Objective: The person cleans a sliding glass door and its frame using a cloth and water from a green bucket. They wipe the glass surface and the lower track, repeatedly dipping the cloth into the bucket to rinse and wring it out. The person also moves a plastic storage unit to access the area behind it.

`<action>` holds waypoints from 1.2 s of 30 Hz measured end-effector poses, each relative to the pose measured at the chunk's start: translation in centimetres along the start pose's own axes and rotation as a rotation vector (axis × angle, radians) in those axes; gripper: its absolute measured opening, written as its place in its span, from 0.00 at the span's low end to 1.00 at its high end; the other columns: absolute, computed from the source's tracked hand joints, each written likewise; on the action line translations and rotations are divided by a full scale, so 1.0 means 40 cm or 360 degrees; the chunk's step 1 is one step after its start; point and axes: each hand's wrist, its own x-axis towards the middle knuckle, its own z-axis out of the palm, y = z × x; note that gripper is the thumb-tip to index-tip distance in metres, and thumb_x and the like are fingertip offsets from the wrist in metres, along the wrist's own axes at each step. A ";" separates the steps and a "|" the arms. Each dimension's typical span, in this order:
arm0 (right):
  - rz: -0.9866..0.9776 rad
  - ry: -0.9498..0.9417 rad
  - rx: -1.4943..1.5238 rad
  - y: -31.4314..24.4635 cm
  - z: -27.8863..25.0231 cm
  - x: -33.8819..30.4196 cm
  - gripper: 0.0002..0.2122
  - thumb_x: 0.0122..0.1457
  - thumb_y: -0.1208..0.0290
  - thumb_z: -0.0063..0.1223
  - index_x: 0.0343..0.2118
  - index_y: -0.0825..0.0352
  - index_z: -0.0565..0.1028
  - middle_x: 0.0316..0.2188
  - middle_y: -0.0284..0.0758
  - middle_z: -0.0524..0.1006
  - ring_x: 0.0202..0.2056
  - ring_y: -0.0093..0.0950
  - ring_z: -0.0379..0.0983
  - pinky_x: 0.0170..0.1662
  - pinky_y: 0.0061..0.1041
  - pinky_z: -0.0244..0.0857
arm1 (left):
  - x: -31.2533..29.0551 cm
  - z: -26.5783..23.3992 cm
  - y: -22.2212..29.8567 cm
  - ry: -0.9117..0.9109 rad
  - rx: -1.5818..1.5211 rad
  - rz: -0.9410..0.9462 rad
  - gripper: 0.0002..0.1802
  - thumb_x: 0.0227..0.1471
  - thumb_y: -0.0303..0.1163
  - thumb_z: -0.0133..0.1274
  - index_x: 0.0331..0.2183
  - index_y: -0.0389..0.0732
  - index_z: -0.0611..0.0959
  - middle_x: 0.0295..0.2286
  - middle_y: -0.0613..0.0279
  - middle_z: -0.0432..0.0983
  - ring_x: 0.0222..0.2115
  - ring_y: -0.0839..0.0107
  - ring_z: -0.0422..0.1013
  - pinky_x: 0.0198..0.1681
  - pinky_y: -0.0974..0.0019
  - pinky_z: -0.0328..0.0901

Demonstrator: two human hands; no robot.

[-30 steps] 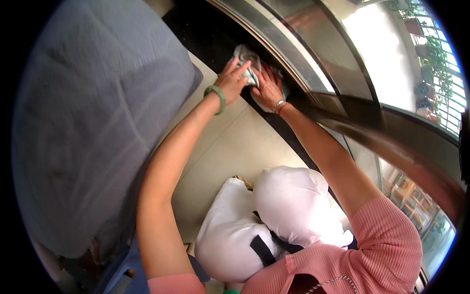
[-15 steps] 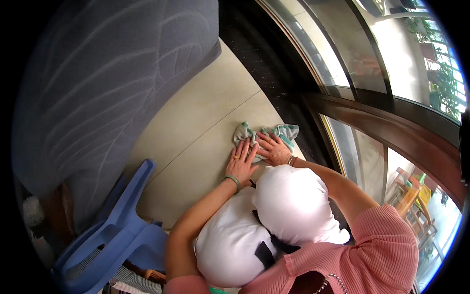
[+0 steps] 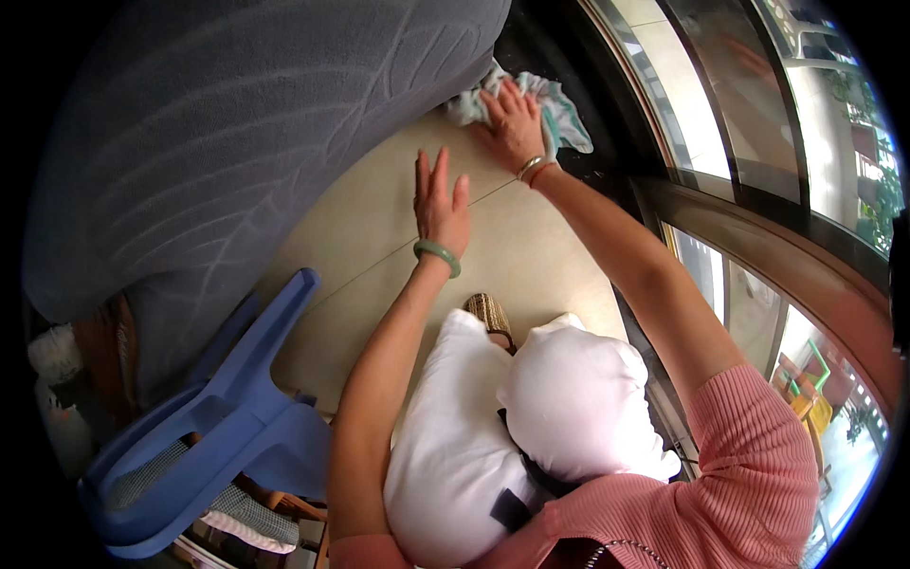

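Note:
My right hand (image 3: 515,128) lies with fingers spread on top of a crumpled white and green cloth (image 3: 569,123). The cloth is bunched at the far end of the floor, between the grey-covered furniture and the black strip, partly hidden under the hand. My left hand (image 3: 442,211) is apart from the cloth and empty, fingers extended and thumb out. It hovers over the beige tiled floor (image 3: 379,213), wearing a green bangle (image 3: 437,257) at the wrist.
A large piece of furniture under a dark grey cover (image 3: 256,123) fills the left. A blue plastic chair or stool (image 3: 227,403) stands at the lower left. Along the right run a black floor strip (image 3: 607,180) and framed glass doors (image 3: 758,204). My knees (image 3: 573,403) are bent below my arms.
My right hand has moved the cloth farther away, to the far corner by the grey cover. My left hand has come off the cloth and moved up and slightly left.

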 end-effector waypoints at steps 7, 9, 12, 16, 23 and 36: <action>-0.1028 -0.0461 0.0285 -0.186 0.034 -0.295 0.22 0.43 0.69 0.54 0.47 0.52 0.73 0.52 0.35 0.66 0.57 0.31 0.58 0.57 0.40 0.51 | -0.159 0.005 -0.156 0.0688 0.0066 -0.0702 0.30 0.59 0.47 0.41 0.58 0.43 0.60 0.61 0.45 0.44 0.61 0.50 0.45 0.59 0.53 0.47; -0.1107 -0.0819 0.0586 -0.187 -0.026 -0.361 0.19 0.41 0.73 0.53 0.41 0.49 0.76 0.50 0.30 0.69 0.53 0.28 0.61 0.51 0.35 0.54 | -0.200 -0.021 -0.159 0.0574 0.0166 -0.0716 0.30 0.59 0.48 0.41 0.58 0.44 0.60 0.61 0.45 0.44 0.61 0.50 0.45 0.59 0.52 0.47; -0.0658 -0.0990 0.0883 -0.134 -0.105 -0.419 0.24 0.36 0.79 0.55 0.41 0.51 0.77 0.45 0.31 0.71 0.51 0.32 0.62 0.50 0.35 0.54 | -0.207 -0.007 -0.165 0.0526 0.0146 -0.0661 0.29 0.59 0.46 0.41 0.58 0.45 0.61 0.60 0.46 0.46 0.61 0.52 0.46 0.59 0.52 0.47; -0.0138 -0.0375 0.1052 -0.016 -0.184 -0.287 0.28 0.36 0.81 0.53 0.45 0.52 0.75 0.45 0.35 0.71 0.51 0.40 0.61 0.52 0.40 0.53 | -0.176 0.050 -0.123 0.0505 -0.0016 -0.0436 0.27 0.59 0.42 0.42 0.57 0.44 0.62 0.60 0.46 0.46 0.61 0.52 0.46 0.60 0.53 0.47; 0.0320 0.0154 -0.0111 0.175 -0.143 0.010 0.29 0.48 0.54 0.58 0.55 0.50 0.65 0.59 0.34 0.59 0.60 0.38 0.53 0.55 0.45 0.50 | -0.063 0.065 0.008 0.0270 -0.0254 -0.0158 0.28 0.59 0.42 0.41 0.59 0.43 0.60 0.60 0.45 0.45 0.60 0.51 0.47 0.61 0.54 0.45; -0.0624 -0.0834 0.0804 -0.024 -0.189 -0.553 0.14 0.38 0.76 0.57 0.30 0.50 0.79 0.46 0.22 0.73 0.51 0.28 0.65 0.46 0.35 0.56 | -0.106 0.090 -0.047 0.0299 -0.0358 -0.0248 0.27 0.60 0.42 0.41 0.57 0.43 0.63 0.59 0.46 0.50 0.60 0.52 0.48 0.60 0.54 0.47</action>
